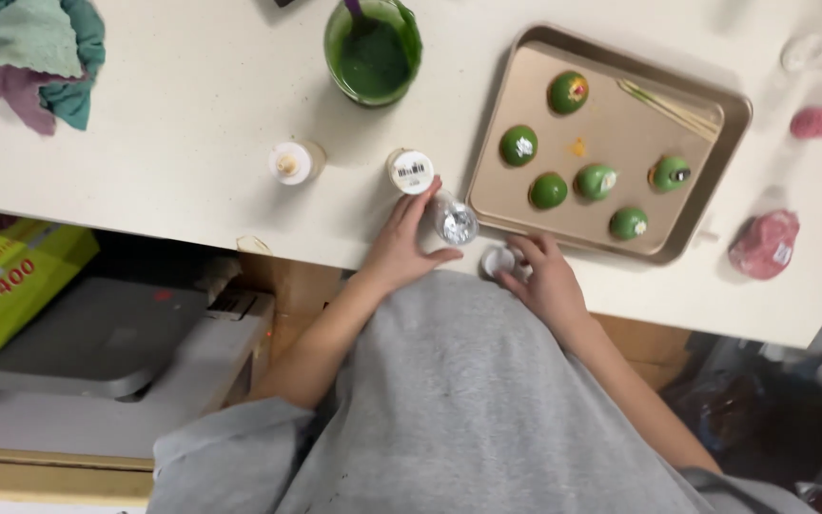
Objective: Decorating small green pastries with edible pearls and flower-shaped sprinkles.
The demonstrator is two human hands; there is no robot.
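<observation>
My left hand [401, 246] grips a small clear jar of silver glitter [454, 221] near the front edge of the white counter [192, 143]. Just to its right, my right hand [544, 276] closes around a small round white lid [499, 261]. Beyond both hands lies a tan baking tray [611, 143] holding several green coated balls [519, 145], some with small decorations on top. A few thin sticks [668, 107] lie at the tray's far right.
A bowl of green coating [373, 52] with a purple utensil stands at the back. Two small jars [297, 162] [411, 171] stand left of the tray. A teal and pink cloth [35, 57] lies far left. Pink sprinkle containers [765, 244] [818, 122] sit right. A yellow box [7, 286] rests below the counter.
</observation>
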